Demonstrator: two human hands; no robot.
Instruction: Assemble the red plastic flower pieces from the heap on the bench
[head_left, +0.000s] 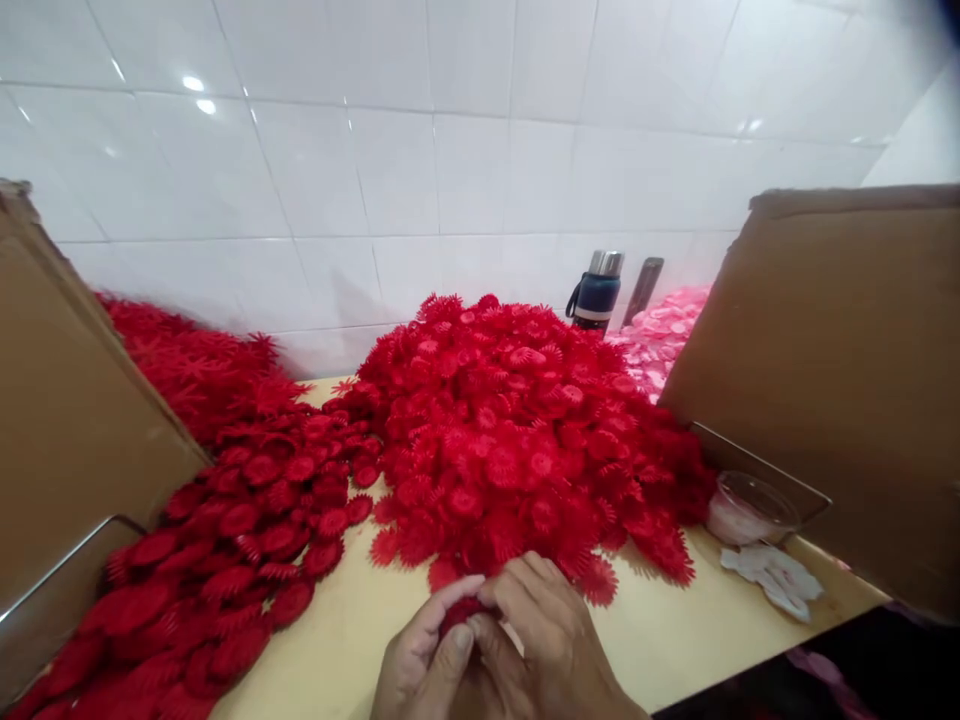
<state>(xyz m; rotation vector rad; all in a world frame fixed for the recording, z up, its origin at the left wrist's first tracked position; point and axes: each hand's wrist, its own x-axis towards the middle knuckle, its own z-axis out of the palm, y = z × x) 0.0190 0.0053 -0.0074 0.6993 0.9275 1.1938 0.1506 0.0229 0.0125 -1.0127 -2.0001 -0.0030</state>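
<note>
Close to the table's front edge, my left hand (pixel 416 650) and my right hand (pixel 551 635) meet around a small red fabric flower (pixel 460 612). Both hands are closed, thumbs and fingers pinching it, and most of the flower is hidden behind them. Just beyond my fingers rises a big heap of red fringed fabric discs (pixel 510 440), its lowest discs lying near my knuckles. To the left spreads a pile of darker, rounder red fabric flowers (pixel 259 560). Behind that lies a mass of red star-shaped pieces (pixel 187 365).
Cardboard boxes stand at left (pixel 67 450) and right (pixel 832 370). On the right of the pale table (pixel 675 640) are a clear plastic tub (pixel 750 510) and a crumpled white cloth (pixel 776 578). A dark blue flask (pixel 598 292) and pink pieces (pixel 667 325) sit near the tiled wall.
</note>
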